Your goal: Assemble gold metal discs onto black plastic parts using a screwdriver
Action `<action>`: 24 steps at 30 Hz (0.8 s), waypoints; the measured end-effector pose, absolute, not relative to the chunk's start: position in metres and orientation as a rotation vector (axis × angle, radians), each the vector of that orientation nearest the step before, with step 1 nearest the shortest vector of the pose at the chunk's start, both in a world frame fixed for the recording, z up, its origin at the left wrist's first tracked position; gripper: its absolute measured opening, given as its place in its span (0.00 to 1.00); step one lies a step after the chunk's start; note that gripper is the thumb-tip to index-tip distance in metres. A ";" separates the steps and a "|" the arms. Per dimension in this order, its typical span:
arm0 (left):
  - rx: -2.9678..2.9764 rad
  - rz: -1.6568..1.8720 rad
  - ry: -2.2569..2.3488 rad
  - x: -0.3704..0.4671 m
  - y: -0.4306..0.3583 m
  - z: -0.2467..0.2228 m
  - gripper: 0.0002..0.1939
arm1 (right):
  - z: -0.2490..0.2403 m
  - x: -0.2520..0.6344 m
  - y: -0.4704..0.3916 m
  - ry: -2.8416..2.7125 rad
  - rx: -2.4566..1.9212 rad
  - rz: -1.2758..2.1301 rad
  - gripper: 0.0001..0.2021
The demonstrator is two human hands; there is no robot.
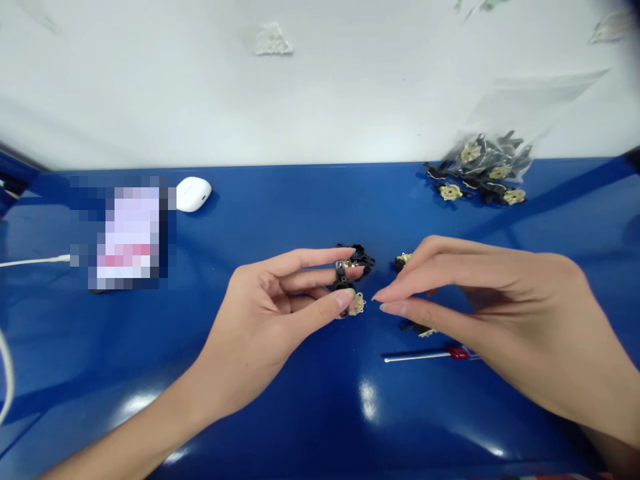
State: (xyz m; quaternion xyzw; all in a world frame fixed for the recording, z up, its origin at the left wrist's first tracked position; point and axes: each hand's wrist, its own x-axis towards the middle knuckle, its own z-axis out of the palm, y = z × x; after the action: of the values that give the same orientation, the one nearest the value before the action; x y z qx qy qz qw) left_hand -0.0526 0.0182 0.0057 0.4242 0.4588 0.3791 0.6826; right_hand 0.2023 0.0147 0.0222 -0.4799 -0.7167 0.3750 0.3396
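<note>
Head view. We look down on a glossy blue table that meets a white wall at its far edge. The left hand enters from the lower left, palm turned inward; its thumb and fingers are closed on a small black part with a brass-coloured disc, pinched at the fingertips just above the table. Just beyond these fingertips we see a small cluster of black parts lying on the table, close to or touching the held part; we cannot tell which. The right hand enters from the right, its fingers extended and drawn together with the tips pointing left, near the held part but apart from it; whether it holds anything we cannot tell, since the palm side is hidden. Behind its fingertips another small black and brass part shows on the table, and a further one lies partly hidden under the hand. Below the right hand we note a thin metal rod with a red handle, lying flat on the table and running under the hand. At the far right, against the wall, a clear plastic bag spills a heap of like black and brass parts. At the far left lie a white oval case, a pixelated flat object and a white cable.
</note>
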 end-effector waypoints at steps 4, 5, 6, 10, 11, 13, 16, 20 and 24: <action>0.975 0.877 1.041 -0.054 0.020 0.005 0.19 | 0.022 0.204 0.014 -1.809 -1.268 0.937 0.03; 0.978 0.882 1.043 -0.054 0.020 0.005 0.19 | 0.022 0.204 0.013 -1.790 -1.271 0.930 0.03; 0.979 0.885 1.043 -0.054 0.021 0.005 0.19 | 0.022 0.204 0.013 -1.774 -1.269 0.921 0.03; 0.977 0.899 1.039 -0.054 0.022 0.004 0.19 | 0.023 0.206 0.015 -1.726 -1.296 0.874 0.03; 0.976 0.905 1.042 -0.054 0.022 0.004 0.19 | 0.022 0.207 0.015 -1.717 -1.305 0.857 0.04; 0.975 0.909 1.049 -0.054 0.022 0.004 0.20 | 0.022 0.209 0.017 -1.701 -1.310 0.833 0.04; 0.969 0.910 1.049 -0.054 0.021 0.004 0.20 | 0.023 0.212 0.018 -1.685 -1.314 0.798 0.05; 0.962 0.914 1.047 -0.054 0.021 0.004 0.20 | 0.024 0.215 0.020 -1.660 -1.322 0.743 0.06; 0.961 0.907 1.044 -0.053 0.020 0.005 0.20 | 0.023 0.217 0.021 -1.648 -1.342 0.651 0.07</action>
State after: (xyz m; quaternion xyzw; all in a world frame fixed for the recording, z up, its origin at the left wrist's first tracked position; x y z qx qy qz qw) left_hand -0.0534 0.0201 0.0048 0.4256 0.4624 0.4018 0.6660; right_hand 0.2166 0.0214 0.0229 -0.5413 -0.6645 0.2626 0.4432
